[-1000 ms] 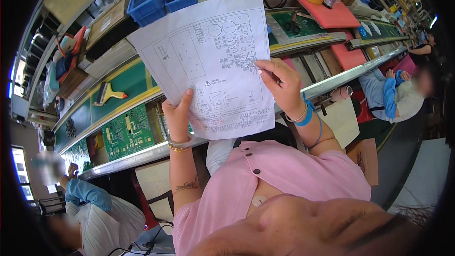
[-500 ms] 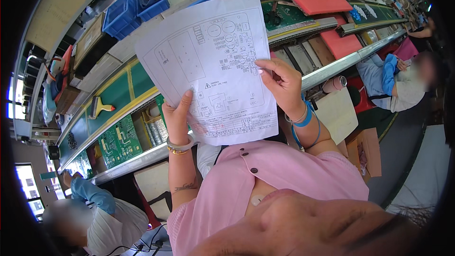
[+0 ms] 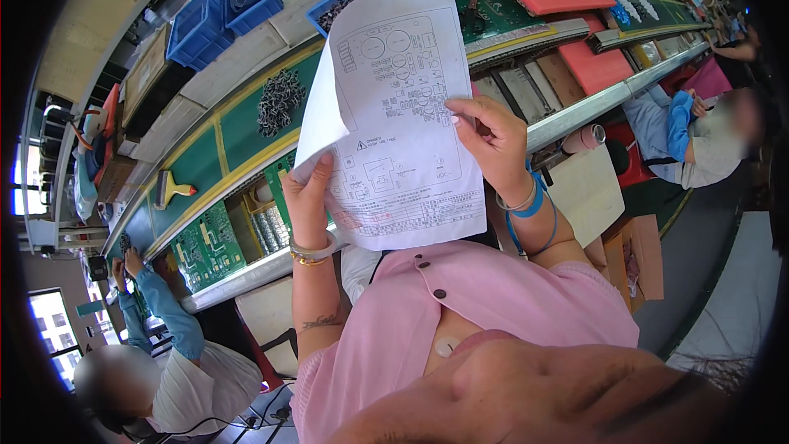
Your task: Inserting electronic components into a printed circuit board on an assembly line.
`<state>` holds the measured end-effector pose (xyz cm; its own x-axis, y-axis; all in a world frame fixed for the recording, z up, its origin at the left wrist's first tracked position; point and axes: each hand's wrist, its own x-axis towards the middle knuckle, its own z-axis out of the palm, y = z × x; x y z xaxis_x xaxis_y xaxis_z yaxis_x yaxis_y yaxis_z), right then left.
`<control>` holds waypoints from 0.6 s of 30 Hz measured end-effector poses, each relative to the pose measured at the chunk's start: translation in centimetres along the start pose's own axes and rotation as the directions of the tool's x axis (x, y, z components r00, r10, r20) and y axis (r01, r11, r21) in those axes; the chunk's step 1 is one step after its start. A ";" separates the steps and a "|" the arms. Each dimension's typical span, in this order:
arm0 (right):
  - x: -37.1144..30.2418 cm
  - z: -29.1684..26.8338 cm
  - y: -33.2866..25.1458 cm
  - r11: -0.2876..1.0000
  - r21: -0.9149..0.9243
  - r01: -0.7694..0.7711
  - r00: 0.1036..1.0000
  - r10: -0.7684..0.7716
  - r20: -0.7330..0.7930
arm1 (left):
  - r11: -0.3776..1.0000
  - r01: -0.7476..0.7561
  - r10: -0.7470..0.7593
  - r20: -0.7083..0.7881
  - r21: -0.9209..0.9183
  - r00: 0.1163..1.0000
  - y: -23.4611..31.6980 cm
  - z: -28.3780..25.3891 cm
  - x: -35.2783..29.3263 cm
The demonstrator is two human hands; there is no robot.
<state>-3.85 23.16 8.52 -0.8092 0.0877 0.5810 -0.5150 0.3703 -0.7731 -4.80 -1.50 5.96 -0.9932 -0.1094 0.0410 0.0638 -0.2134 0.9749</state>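
Note:
A white paper sheet (image 3: 394,140) printed with a circuit board layout drawing is held up in front of me. Its left edge curls inward over part of the drawing. My left hand (image 3: 309,193) grips the lower left edge, thumb on the front and the other fingers hidden behind. At the right edge my right hand (image 3: 493,136) pinches the sheet between thumb and index finger, beside the small printed component outlines. A green circuit board (image 3: 205,248) lies on the line to the left of my left hand, and part of another shows just behind that hand.
Dark small components lie in a pile (image 3: 281,102) on the green belt, with a yellow-handled brush (image 3: 173,189) further left. Blue bins (image 3: 200,29) stand beyond. A metal rail (image 3: 567,119) runs along the near edge. Co-workers sit at both sides; a pink cup (image 3: 582,139) stands at right.
The sheet's left side has curled inward, uncovering the component pile and a blue bin of parts behind it. Both hands keep their grip. The co-worker at left has raised their arms toward the line.

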 end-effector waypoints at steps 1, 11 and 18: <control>0.0 0.1 0.0 1.000 0.000 -0.005 1.000 0.005 0.006 | 1.000 0.004 -0.004 0.002 -0.007 1.000 -0.1 -0.1 0.0; 0.0 0.5 0.1 1.000 0.009 -0.010 1.000 0.010 -0.005 | 0.995 0.032 -0.031 0.012 -0.089 0.999 -1.3 -1.3 0.3; -0.2 1.7 0.3 0.879 0.453 -0.149 0.978 0.199 -0.063 | 0.998 0.031 -0.031 0.002 -0.055 1.000 -1.3 -0.5 0.6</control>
<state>-4.36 21.70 7.75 -0.8758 0.2180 0.4306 -0.4599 -0.1063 -0.8816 -5.42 -1.80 4.64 -0.9949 -0.1005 0.0112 0.0381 -0.2698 0.9622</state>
